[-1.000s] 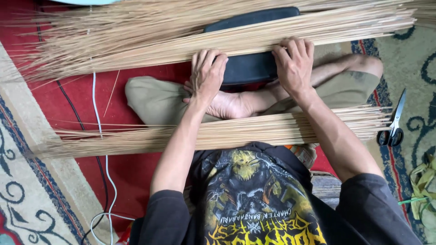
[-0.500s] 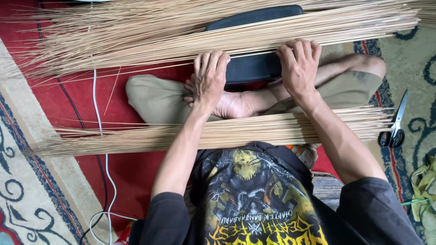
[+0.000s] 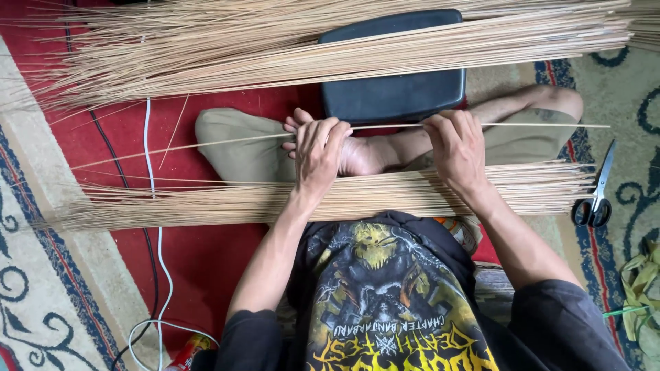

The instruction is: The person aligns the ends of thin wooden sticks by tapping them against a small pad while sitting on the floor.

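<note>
Here both hands, left hand (image 3: pixel 320 148) and right hand (image 3: pixel 457 144), grip one thin stick (image 3: pixel 385 126) above the lap bundle (image 3: pixel 385 196).

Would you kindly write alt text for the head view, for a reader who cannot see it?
Seen from above, a seated person's left hand and right hand hold one thin stick between two piles of sticks, with scissors on the carpet.

Left hand (image 3: pixel 317 152) and right hand (image 3: pixel 457 144): both pinch one thin stick (image 3: pixel 385 127), held level above the crossed legs. Near bundle of sticks (image 3: pixel 385 196): lies across the lap. Far pile of sticks (image 3: pixel 275 45): partly covers a dark cushion (image 3: pixel 392 96). Scissors (image 3: pixel 597 196): on patterned carpet (image 3: pixel 622 103), right. White cable (image 3: pixel 152 206): on red mat (image 3: pixel 199 254).
</note>
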